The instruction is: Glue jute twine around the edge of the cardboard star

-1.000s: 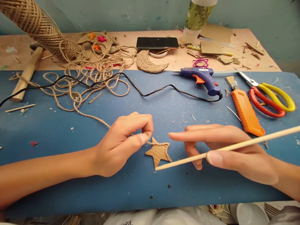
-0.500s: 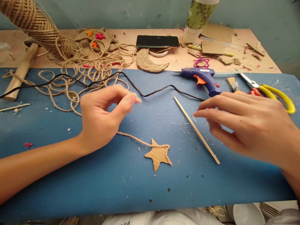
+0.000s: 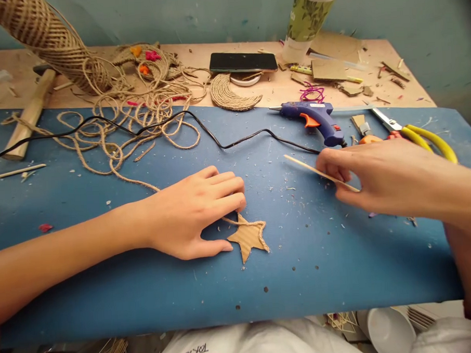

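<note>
While the left hand (image 3: 190,215) lies flat beside the star (image 3: 249,238), the right hand (image 3: 376,178) pinches a stick (image 3: 309,168) near the glue gun (image 3: 314,120)

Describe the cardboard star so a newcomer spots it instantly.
On the blue mat, look near its front middle, just right of the left hand. The star lies flat there, brown cardboard edged with twine that trails off under the hand; it is the only star-shaped piece on the mat.

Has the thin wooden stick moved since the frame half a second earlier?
Yes. The thin wooden stick then lay loose right of the cardboard star; now the right hand holds it up nearer the glue gun.
</note>
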